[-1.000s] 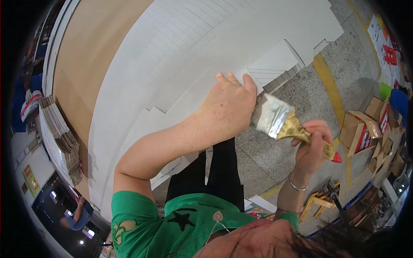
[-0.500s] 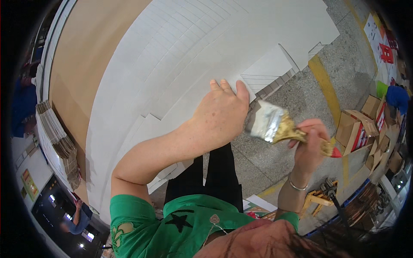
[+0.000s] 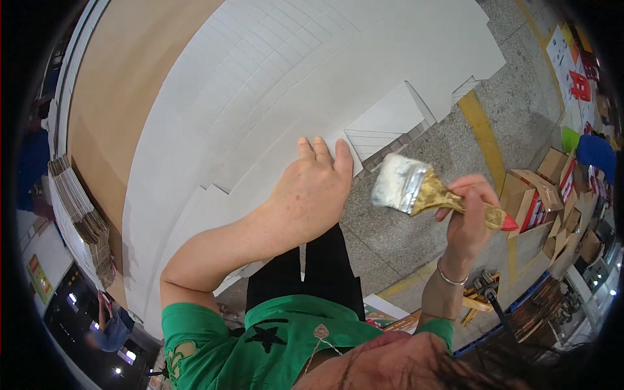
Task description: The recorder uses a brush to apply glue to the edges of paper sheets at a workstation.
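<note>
My left hand (image 3: 315,188) lies flat with its fingers stretched out, resting on the near edge of a large stack of grey-white cardboard sheets (image 3: 279,117). The sheets overlap in narrow steps, some lined with parallel creases. In my right hand (image 3: 469,211) is a wide paintbrush (image 3: 437,194), gripped by its gold, red-tipped handle. White paste or paint coats its bristles, which point left toward the cardboard edge. The brush hangs over the floor, apart from the sheets.
A brown board (image 3: 123,110) lies beyond the sheets on the left, with a pile of flattened cardboard (image 3: 84,214) beside it. Opened cartons (image 3: 533,201) stand on the speckled floor (image 3: 383,240) at right, near a yellow stripe (image 3: 482,133). Other people are at both sides.
The cardboard and my left hand sit slightly lower and farther left in view, partly from a view shift. The brush is a little farther from the sheets' edge and less blurred.
</note>
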Demonstrator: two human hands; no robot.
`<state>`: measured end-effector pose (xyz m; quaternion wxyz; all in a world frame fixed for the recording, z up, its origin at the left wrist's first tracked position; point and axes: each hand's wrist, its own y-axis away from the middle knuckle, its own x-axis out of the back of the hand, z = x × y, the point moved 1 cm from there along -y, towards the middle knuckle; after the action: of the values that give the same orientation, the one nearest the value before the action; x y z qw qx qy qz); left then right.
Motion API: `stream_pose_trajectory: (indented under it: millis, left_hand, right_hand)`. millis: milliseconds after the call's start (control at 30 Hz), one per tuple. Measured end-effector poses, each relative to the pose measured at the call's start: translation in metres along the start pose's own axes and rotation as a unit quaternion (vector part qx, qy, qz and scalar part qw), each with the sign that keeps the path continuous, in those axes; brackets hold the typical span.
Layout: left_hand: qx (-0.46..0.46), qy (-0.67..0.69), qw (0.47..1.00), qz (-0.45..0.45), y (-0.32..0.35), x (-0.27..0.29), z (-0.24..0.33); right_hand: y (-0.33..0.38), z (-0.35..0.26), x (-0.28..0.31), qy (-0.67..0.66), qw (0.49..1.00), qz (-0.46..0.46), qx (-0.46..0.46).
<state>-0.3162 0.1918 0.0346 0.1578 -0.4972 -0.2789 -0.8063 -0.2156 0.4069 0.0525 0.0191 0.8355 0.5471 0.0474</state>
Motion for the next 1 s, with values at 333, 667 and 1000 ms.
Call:
stream_pose_trajectory:
  millis: [333,667,1000]
  left_hand:
    - [-0.005,0.017,1.000,0.007,0.000,0.004,0.000]
    - [0.007,0.013,1.000,-0.017,0.000,0.003,0.001]
    - [0.003,0.008,1.000,-0.028,0.001,0.005,0.001]
  right_hand:
    - [-0.028,-0.009,0.019,-0.017,0.998,0.034,0.043]
    - [-0.041,-0.007,0.031,-0.010,0.994,0.111,0.017]
    - [-0.045,-0.006,0.035,0.041,0.999,-0.009,0.021]
